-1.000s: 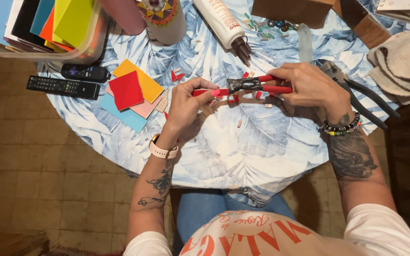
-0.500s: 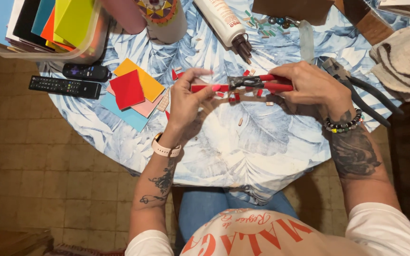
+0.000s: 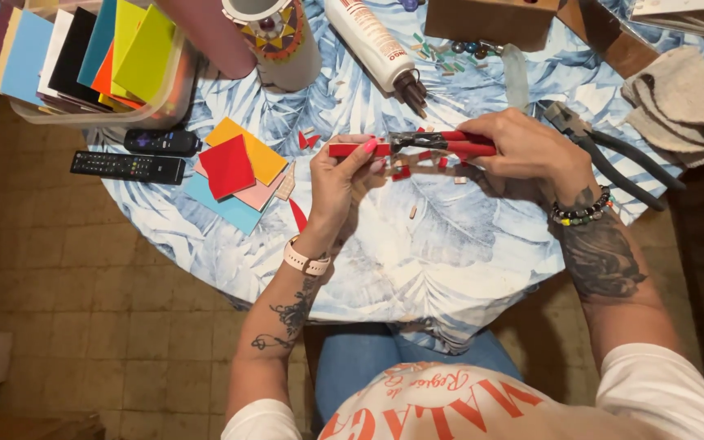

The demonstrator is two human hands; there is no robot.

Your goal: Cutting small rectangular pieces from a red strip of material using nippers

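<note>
Left hand [image 3: 337,181] unmoved on red strip [image 3: 358,150], nippers [image 3: 437,143] still biting

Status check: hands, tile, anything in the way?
Left hand pinches red tile strip. Right hand squeezes red-handled nippers on it. Red chips litter table.

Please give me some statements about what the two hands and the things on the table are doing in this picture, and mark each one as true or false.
1. The left hand holds a red strip. True.
2. The right hand grips red-handled nippers. True.
3. The dark-handled pliers are in the right hand. False: they lie on the table, beside that hand.
4. The two remote controls lie on the right side of the table. False: they lie at its left edge.
5. The glue bottle lies on its side. True.
</note>
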